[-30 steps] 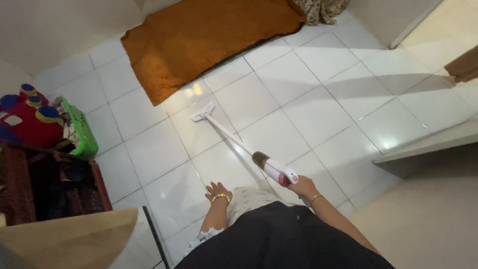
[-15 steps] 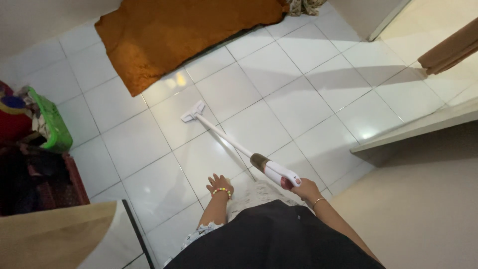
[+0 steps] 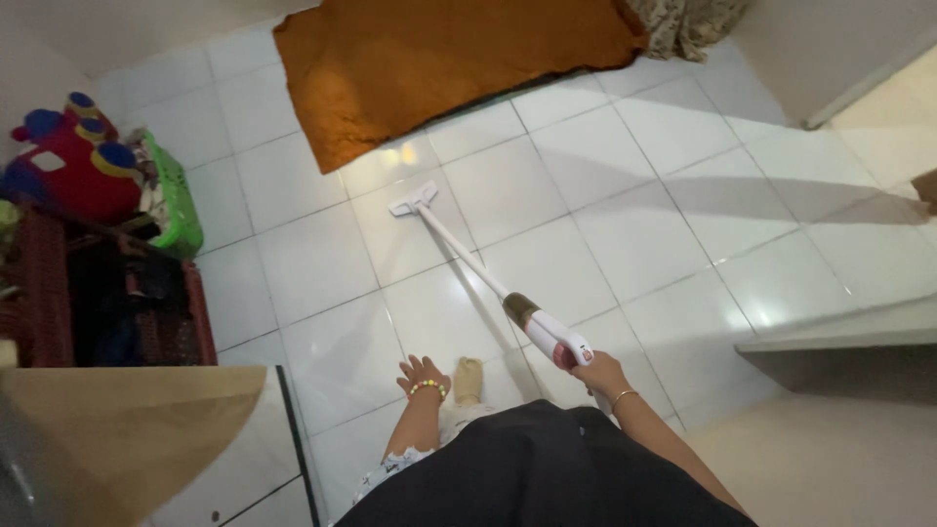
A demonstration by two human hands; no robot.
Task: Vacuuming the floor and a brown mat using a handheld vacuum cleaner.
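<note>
Down on the white tiled floor [image 3: 625, 224], my right hand [image 3: 597, 374] is wrapped around the grip of the stick vacuum [image 3: 547, 337], fingers curled shut about its handle. Its white tube runs away from me to the flat floor head [image 3: 414, 199], which lies on a tile just short of the near corner of the orange rug [image 3: 439, 68]. Compared with half a second ago, the floor head sits closer to the rug's edge and the whole view has swung leftwards: the green basket [image 3: 178, 195] and the red plush toy [image 3: 73, 161] beside it are in full view again, next to the dark red crate [image 3: 117, 312]. I judge the stroke has pushed forward a little, working the strip of tiles along the rug. My left hand [image 3: 422, 376] hangs free at my side, fingers loosely spread, holding nothing, a beaded bracelet at the wrist. One foot [image 3: 468, 381] now shows on the tile between my hands, so I seem to be stepping forward with the push.
</note>
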